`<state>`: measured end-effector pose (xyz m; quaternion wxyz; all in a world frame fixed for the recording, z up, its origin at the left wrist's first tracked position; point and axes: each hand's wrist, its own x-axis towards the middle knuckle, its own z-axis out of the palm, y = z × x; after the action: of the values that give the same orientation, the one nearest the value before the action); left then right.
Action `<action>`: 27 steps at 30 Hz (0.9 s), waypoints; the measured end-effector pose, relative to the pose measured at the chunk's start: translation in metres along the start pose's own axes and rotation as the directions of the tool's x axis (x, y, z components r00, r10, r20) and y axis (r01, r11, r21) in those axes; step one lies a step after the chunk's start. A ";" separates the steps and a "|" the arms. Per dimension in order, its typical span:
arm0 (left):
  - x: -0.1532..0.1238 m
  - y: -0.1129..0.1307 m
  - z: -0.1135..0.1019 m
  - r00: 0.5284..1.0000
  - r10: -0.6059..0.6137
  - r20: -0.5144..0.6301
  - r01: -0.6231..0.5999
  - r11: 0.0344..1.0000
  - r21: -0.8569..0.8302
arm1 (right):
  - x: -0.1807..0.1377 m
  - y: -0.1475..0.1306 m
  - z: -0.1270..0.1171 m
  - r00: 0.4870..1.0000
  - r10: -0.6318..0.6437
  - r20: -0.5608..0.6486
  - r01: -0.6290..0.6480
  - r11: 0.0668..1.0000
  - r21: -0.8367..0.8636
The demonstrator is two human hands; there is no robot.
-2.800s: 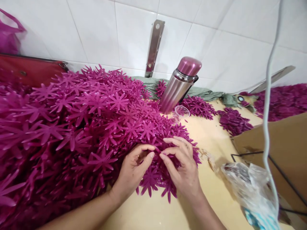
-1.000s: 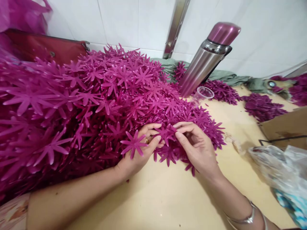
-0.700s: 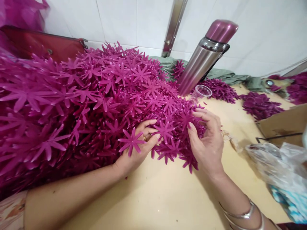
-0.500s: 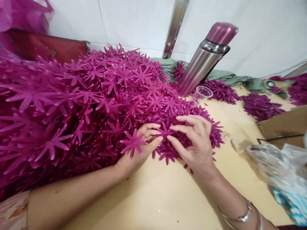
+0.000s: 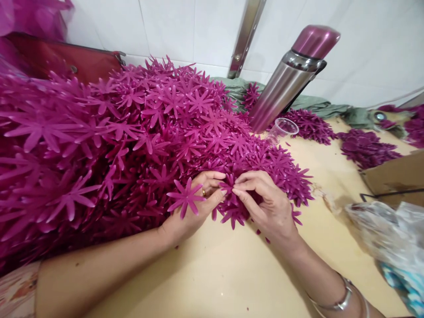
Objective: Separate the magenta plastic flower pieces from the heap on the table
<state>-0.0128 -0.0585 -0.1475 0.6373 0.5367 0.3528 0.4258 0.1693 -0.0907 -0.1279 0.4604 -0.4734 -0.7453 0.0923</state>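
The right hand (image 5: 273, 207), spread half a second ago, has drawn its fingers into a pinch on the flower (image 5: 229, 182), so both hands now hold it. The left hand (image 5: 190, 216) pinches its left side, near the pile's (image 5: 172, 132) near edge.

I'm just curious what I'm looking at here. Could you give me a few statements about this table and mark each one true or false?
1. The left hand and right hand both touch one star-shaped magenta piece. True.
2. The clear cup is in the right hand. False: it is near the base of the metal flask.
3. A ring is on the left hand. True.
4. The silver bracelet is on the same arm as the ring. False: it is on the right forearm.
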 end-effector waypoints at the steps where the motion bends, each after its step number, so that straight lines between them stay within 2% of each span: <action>1: 0.000 0.000 -0.001 1.000 0.007 -0.001 -0.007 1.000 0.016 | -0.001 -0.001 0.000 0.999 0.034 -0.015 -0.033 0.999 0.035; 5: -0.001 0.003 -0.001 0.999 0.049 -0.016 -0.047 0.995 0.094 | -0.001 -0.001 -0.002 0.962 0.237 -0.135 -0.213 0.962 0.168; 8: -0.001 0.004 0.000 0.997 0.061 -0.044 -0.056 0.992 0.116 | 0.000 0.005 -0.003 0.867 0.455 -0.201 -0.368 0.858 0.358; 10: -0.002 0.004 -0.001 0.997 0.049 -0.057 -0.041 0.991 0.127 | 0.002 0.009 -0.004 0.804 0.572 -0.159 -0.425 0.741 0.520; 12: -0.002 0.003 -0.002 0.998 0.044 -0.050 -0.036 0.988 0.149 | 0.004 0.014 -0.005 0.764 0.639 -0.090 -0.443 0.621 0.646; 15: -0.001 0.001 -0.003 0.997 0.060 -0.046 -0.051 0.983 0.174 | 0.009 0.018 -0.008 0.720 0.694 -0.003 -0.439 0.460 0.772; 17: -0.001 0.000 -0.003 0.997 0.057 -0.044 -0.049 0.985 0.165 | 0.010 0.019 -0.010 0.704 0.709 0.034 -0.427 0.384 0.819; 20: -0.001 0.001 -0.004 0.996 0.078 -0.039 -0.071 0.985 0.159 | 0.010 0.020 -0.013 0.713 0.699 0.053 -0.443 0.390 0.807; 24: -0.002 0.001 -0.007 0.989 0.149 -0.024 -0.136 0.950 0.281 | 0.009 0.020 -0.013 0.725 0.687 0.049 -0.471 0.442 0.763; 27: -0.004 0.001 -0.009 0.991 0.129 -0.023 -0.115 0.944 0.308 | 0.009 0.021 -0.012 0.725 0.688 0.025 -0.458 0.454 0.764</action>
<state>-0.0226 -0.0585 -0.1484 0.5112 0.6405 0.3941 0.4160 0.1903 -0.0762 -0.1281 0.6512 -0.4830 -0.3613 0.4606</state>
